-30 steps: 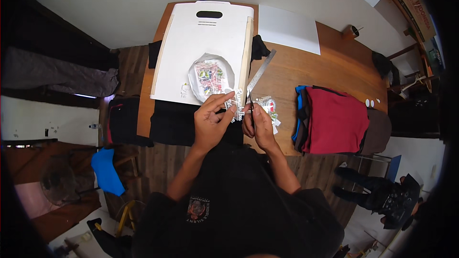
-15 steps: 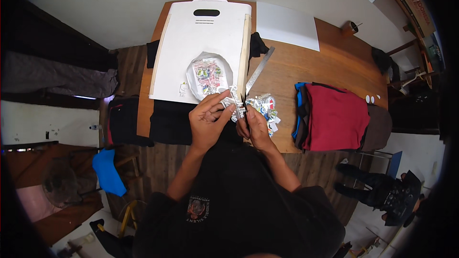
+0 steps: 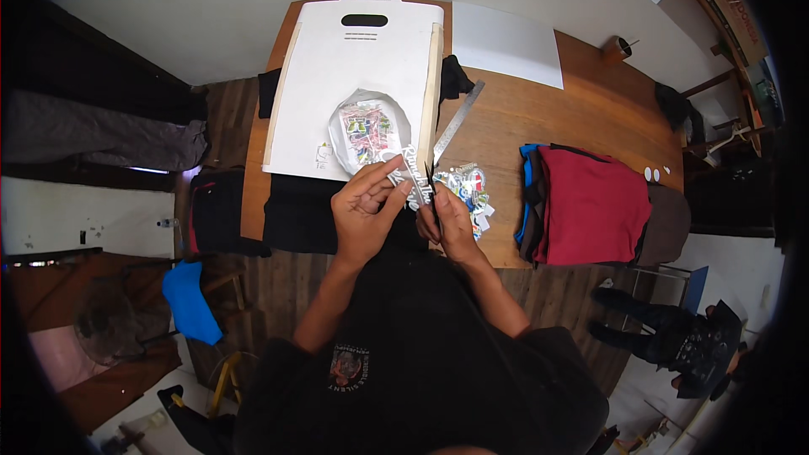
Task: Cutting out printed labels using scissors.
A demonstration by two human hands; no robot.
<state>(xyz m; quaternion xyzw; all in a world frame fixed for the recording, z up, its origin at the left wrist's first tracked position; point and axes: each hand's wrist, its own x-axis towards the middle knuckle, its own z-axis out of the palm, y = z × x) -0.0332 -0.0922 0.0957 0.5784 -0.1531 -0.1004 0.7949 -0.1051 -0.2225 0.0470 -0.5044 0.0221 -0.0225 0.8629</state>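
we look straight down at a person's two bare hands working at the near edge of a wooden table point(image 3: 581, 109). the left hand point(image 3: 364, 211) pinches a narrow printed paper strip point(image 3: 415, 177) between thumb and fingertips, holding it just above the table edge. the right hand point(image 3: 451, 223) is closed around a slim dark tool point(image 3: 431, 190) whose tip meets the strip; we cannot tell what kind of tool it is. just beyond the hands, a white board point(image 3: 354, 59) carries a round plate point(image 3: 341, 131) of colourful printed cut-outs point(image 3: 366, 128). a metal ruler point(image 3: 459, 122) lies slanted beside the board, and a small heap of paper scraps point(image 3: 468, 190) sits just right of the right hand. folded red cloth point(image 3: 590, 206) lies well apart to the right.
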